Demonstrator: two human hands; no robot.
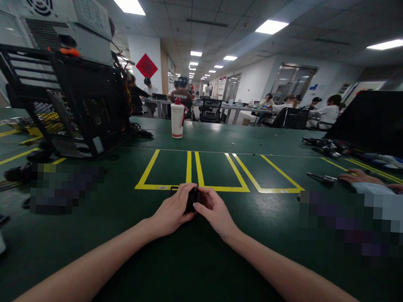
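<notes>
Both of my hands meet around a small black object [192, 201] just in front of the yellow tape outlines [189, 187] on the green table [168, 275]. My left hand [171, 211] wraps its fingers over the object's left side and top. At its right side, my right hand [217, 211] has its thumb and fingers closed against it. The fingers cover most of the object, so its exact kind does not show. A thin black edge sticks out beyond my left fingers.
An open computer case [85, 113] with a power supply [74, 9] on top stands at left. A white bottle [177, 120] with a red lid is farther back. Another person's hand [357, 176] rests at right, near a screwdriver-like tool [321, 178]. Cables [326, 145] lie behind it.
</notes>
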